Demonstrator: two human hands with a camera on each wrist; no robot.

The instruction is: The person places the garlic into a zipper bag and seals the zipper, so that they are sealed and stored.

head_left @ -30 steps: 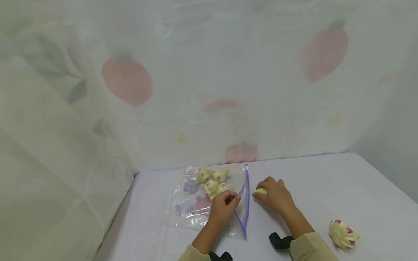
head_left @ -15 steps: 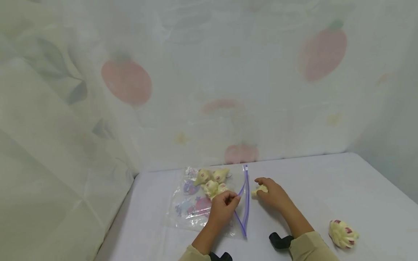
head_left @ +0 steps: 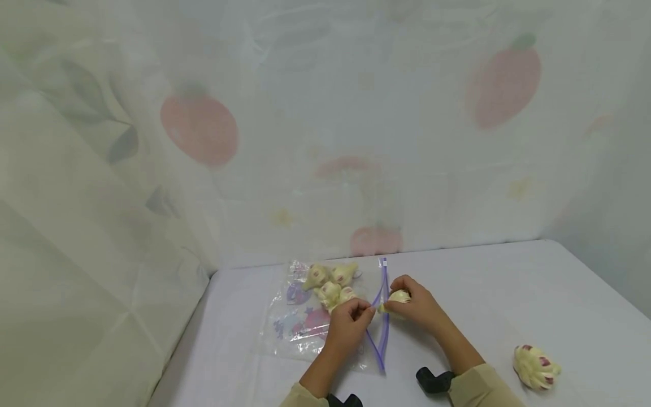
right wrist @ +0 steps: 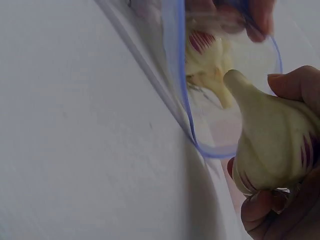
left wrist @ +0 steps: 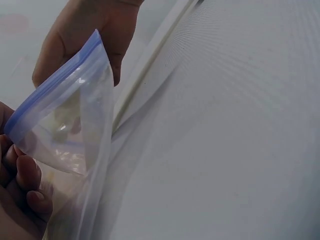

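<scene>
A clear zip bag with a purple zip edge lies on the table, its mouth held apart and facing right. My left hand pinches the upper lip of that mouth. Several pale garlic bulbs with purple streaks are inside the bag; one shows through the mouth in the right wrist view. My right hand grips another garlic bulb by its round body, right at the opening. That bulb's stem end points into the bag mouth.
One more garlic bulb lies on the white table to the right of my right forearm. Black wrist mounts sit under both wrists. A printed cloth wall rises behind the table.
My right hand shifts its fingers on the garlic bulb, then moves it left from beside the bag to the mouth. My left hand stays on the bag's lip.
</scene>
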